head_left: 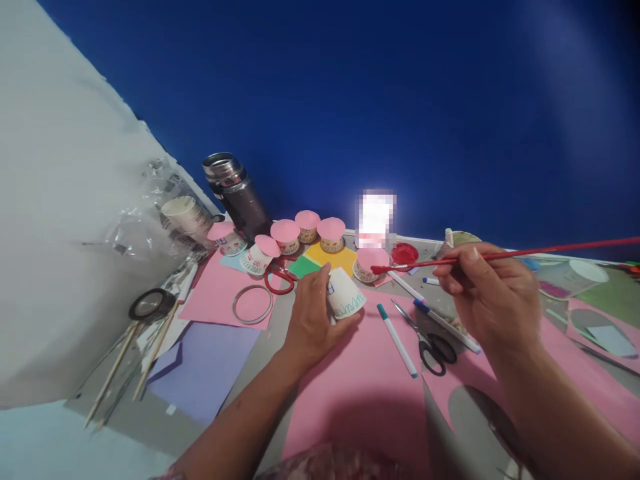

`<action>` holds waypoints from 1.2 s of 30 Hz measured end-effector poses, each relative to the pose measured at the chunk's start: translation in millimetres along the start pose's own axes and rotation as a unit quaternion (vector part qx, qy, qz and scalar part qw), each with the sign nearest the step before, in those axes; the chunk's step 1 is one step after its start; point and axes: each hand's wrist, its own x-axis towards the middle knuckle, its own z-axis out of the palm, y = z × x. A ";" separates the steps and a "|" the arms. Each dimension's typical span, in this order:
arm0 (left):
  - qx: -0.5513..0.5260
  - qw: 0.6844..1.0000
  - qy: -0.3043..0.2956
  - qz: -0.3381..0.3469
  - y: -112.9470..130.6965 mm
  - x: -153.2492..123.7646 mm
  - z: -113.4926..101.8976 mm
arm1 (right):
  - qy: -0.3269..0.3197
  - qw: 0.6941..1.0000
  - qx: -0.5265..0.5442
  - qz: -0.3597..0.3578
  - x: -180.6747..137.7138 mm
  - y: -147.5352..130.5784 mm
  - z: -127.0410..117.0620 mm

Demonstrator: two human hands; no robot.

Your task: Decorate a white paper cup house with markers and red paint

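Note:
My left hand (313,317) is closed around a small white paper cup (345,293) with blue drawing on it, held tilted over pink paper (360,387). My right hand (487,293) pinches a long red paintbrush (525,253). Its red-tipped bristles (377,269) reach left to a pink-topped cup (371,261) beside a dish of red paint (404,253).
Several pink-topped cups (287,237) stand in a row by a steel flask (235,193). Red scissors (279,277), black scissors (427,340), markers (397,340), a tape roll (151,305), wooden sticks (115,373), coloured papers and a stack of cups (187,217) in plastic lie around.

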 end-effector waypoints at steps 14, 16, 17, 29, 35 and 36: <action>0.064 0.983 -0.134 0.112 -4.7 -12.0 11.3 | -0.010 1.000 -0.001 0.021 6.0 1.3 1.8; 0.039 0.983 -0.146 0.102 -16.5 -10.3 10.7 | -0.004 1.000 0.004 0.024 9.1 2.8 0.4; 0.029 0.984 -0.149 0.091 -22.5 -9.2 11.0 | -0.002 1.000 0.008 0.027 11.1 3.8 -0.4; -0.127 0.978 -0.160 -0.044 18.9 19.6 -40.0 | -0.255 0.916 -0.265 -0.157 -1.4 5.9 -4.1; -0.110 0.972 -0.199 0.054 48.0 41.7 -63.8 | -0.357 0.839 -0.325 -0.250 -2.2 -5.6 -2.8; -0.116 0.970 -0.202 0.066 48.9 45.5 -65.3 | -0.352 0.844 -0.318 -0.251 -0.4 -7.6 -4.4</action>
